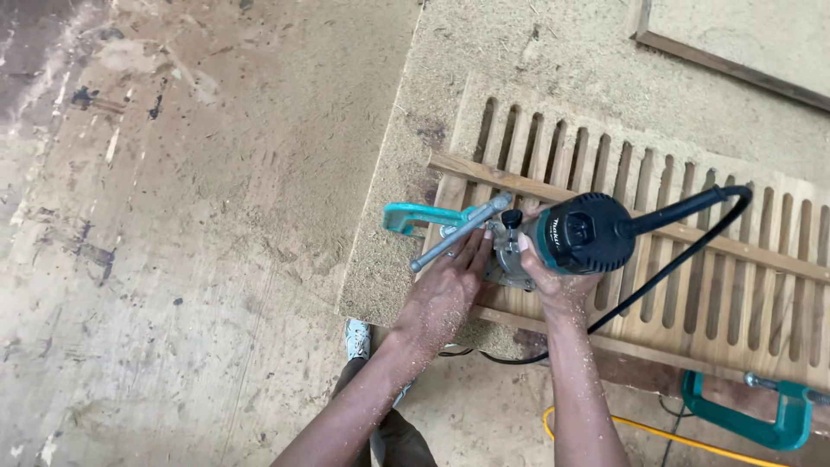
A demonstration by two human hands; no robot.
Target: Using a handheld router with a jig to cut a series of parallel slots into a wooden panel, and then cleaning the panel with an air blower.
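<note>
Two bare hands work on one teal-and-black handheld electric router (577,232) standing on a slotted wooden panel (692,259). Right hand (553,281): fingers wrapped around the router body from below, clamped on it, thumb side near the metal base. Left hand (445,290): fingers held together and extended flat, tips pressed against the router's base, just below the grey steel bar (458,232) of a teal metal clamp (415,218). That clamp sits at the panel's left end, gripping a thin wooden guide strip (735,246) that crosses the slots lengthwise. Router position: near the left end of the panel, just beside the guide strip. A black power cord (683,255) leaves the router's top and loops back under the panel edge. Both forearms carry sawdust. The panel lies on a sawdust-covered board (553,60). A second teal clamp (752,415) grips the near edge at lower right, near a yellow cable (657,432) on the floor.
</note>
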